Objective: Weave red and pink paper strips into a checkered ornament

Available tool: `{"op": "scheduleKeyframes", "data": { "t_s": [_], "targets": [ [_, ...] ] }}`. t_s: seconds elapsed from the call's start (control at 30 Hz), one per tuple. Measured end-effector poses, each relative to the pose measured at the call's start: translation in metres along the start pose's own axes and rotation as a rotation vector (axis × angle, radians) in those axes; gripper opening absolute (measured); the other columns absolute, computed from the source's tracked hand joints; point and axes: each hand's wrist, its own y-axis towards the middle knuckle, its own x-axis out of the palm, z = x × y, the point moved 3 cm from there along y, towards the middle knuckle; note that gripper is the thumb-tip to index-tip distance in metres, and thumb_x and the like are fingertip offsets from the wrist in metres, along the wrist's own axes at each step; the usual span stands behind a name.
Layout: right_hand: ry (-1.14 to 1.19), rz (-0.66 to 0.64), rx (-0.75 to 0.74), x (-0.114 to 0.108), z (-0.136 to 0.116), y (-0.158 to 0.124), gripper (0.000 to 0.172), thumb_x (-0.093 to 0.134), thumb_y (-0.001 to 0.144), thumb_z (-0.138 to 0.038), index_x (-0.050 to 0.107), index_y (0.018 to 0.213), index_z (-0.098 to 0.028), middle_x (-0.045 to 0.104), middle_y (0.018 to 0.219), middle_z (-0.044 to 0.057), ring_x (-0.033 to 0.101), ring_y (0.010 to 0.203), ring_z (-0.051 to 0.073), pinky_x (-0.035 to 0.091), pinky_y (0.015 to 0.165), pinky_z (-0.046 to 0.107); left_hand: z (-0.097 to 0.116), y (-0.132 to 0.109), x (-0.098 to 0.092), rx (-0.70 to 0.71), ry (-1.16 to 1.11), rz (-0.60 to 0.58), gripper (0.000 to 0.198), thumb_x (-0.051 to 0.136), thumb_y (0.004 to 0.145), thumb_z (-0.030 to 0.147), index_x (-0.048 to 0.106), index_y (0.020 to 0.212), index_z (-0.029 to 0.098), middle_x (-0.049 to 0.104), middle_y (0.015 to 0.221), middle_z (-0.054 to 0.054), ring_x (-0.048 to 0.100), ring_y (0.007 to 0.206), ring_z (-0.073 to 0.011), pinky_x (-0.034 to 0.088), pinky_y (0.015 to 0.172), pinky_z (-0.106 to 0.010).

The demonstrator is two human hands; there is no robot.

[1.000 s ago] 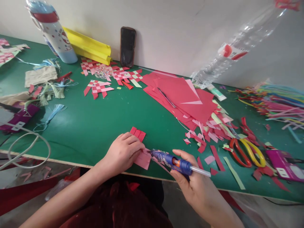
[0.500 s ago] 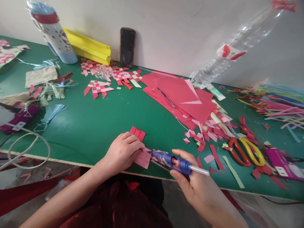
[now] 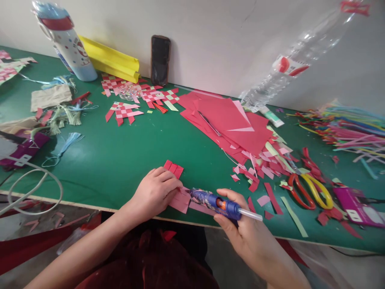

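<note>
Glue gun (image 3: 229, 208) (blue) — in right hand (image 3: 247, 228)

My bare left forearm (image 3: 90, 241) slants up from the lower left to my bare left hand (image 3: 158, 190), back uppermost, fingers (image 3: 171, 183) bent close together, thumb hidden. My bare right hand (image 3: 245, 226) grips, index finger (image 3: 230, 195) and thumb (image 3: 225, 225) on opposite sides, forearm (image 3: 282, 265) reaching in from lower right.

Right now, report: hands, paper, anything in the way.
Left hand over pink paper. Right hand gripping blue glue gun, tip at paper's edge, contact unclear. Scissors off to the right, apart from both hands.
</note>
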Motion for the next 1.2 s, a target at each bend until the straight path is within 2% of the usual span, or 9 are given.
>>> {"op": "scheduleKeyframes", "data": {
  "t_s": [0.23,0.33,0.43,0.57,0.7,0.87,1.03,1.1,1.2],
  "targets": [
    [0.0,-0.054,0.046,0.0,0.0,-0.008,0.041,0.043,0.097,-0.037,0.036,0.136,-0.025,0.071,0.11,0.01,0.074,0.08,0.021,0.059,0.058,0.027,-0.002,0.0,0.0,-0.038,0.01,0.02,0.015,0.047,0.097,0.022,0.062,0.095,0.019,0.069,0.09,-0.004,0.056,0.082,-0.0183,0.044,0.079,-0.035],
    [-0.007,-0.01,0.058,-0.004,0.005,-0.011,0.042,0.045,0.096,-0.038,0.04,0.135,-0.025,0.069,0.113,0.01,0.073,0.085,0.022,0.059,0.064,0.029,-0.001,0.0,0.0,-0.04,0.007,0.019,0.014,0.049,0.095,0.02,0.062,0.089,0.019,0.069,0.088,-0.004,0.056,0.082,-0.0186,0.044,0.079,-0.034],
    [0.045,0.152,0.091,-0.012,0.019,-0.014,0.04,0.048,0.094,-0.04,0.046,0.131,-0.022,0.069,0.106,0.011,0.072,0.082,0.022,0.059,0.071,0.033,0.001,0.001,0.0,-0.018,0.004,0.026,0.015,0.052,0.092,0.016,0.065,0.086,0.019,0.069,0.087,-0.003,0.056,0.082,-0.018,0.044,0.079,-0.034],
    [0.145,0.459,0.155,-0.023,0.047,-0.016,0.052,0.048,0.094,-0.043,0.04,0.139,-0.019,0.068,0.09,0.009,0.066,0.068,0.021,0.056,0.062,0.035,0.004,0.001,-0.002,-0.001,0.002,0.049,0.017,0.056,0.091,0.02,0.071,0.084,0.022,0.067,0.084,-0.003,0.055,0.08,-0.0174,0.044,0.077,-0.034],
    [-0.122,0.697,0.223,-0.035,0.074,-0.014,0.066,0.051,0.09,-0.049,0.036,0.146,-0.018,0.063,0.112,0.016,0.066,0.087,0.028,0.054,0.072,0.042,0.005,0.0,-0.003,0.011,0.019,0.053,0.02,0.056,0.092,0.023,0.075,0.086,0.026,0.066,0.086,-0.003,0.054,0.081,-0.0175,0.042,0.074,-0.033],
    [-0.557,0.647,0.325,-0.038,0.103,-0.001,0.058,0.046,0.091,-0.043,0.044,0.145,-0.021,0.061,0.117,0.018,0.06,0.106,0.038,0.051,0.076,0.046,0.007,-0.002,-0.002,0.055,0.088,0.025,0.019,0.057,0.093,0.033,0.075,0.094,0.03,0.064,0.086,-0.003,0.053,0.084,-0.0206,0.041,0.072,-0.035],
    [-0.569,0.529,0.356,-0.036,0.123,0.006,0.068,0.05,0.088,-0.042,0.035,0.15,-0.02,0.063,0.112,0.018,0.062,0.099,0.037,0.052,0.071,0.047,0.009,-0.006,-0.002,0.108,0.163,-0.008,0.027,0.053,0.095,0.039,0.074,0.098,0.023,0.065,0.092,-0.007,0.052,0.088,-0.0231,0.042,0.072,-0.037],
    [-0.574,0.51,0.308,-0.037,0.12,0.003,0.072,0.053,0.087,-0.045,0.033,0.151,-0.017,0.061,0.118,0.02,0.059,0.105,0.04,0.052,0.076,0.051,0.01,-0.007,-0.002,0.12,0.191,-0.024,0.028,0.052,0.095,0.04,0.073,0.098,0.021,0.065,0.094,-0.007,0.052,0.089,-0.0232,0.042,0.073,-0.038],
    [-0.644,0.586,0.174,-0.039,0.095,-0.005,0.057,0.051,0.091,-0.038,0.046,0.143,-0.018,0.056,0.13,0.021,0.052,0.117,0.042,0.045,0.091,0.059,0.012,-0.008,-0.004,0.127,0.21,-0.043,0.026,0.053,0.095,0.038,0.072,0.097,0.021,0.066,0.096,-0.006,0.052,0.091,-0.0233,0.044,0.076,-0.039]
  ]
}}
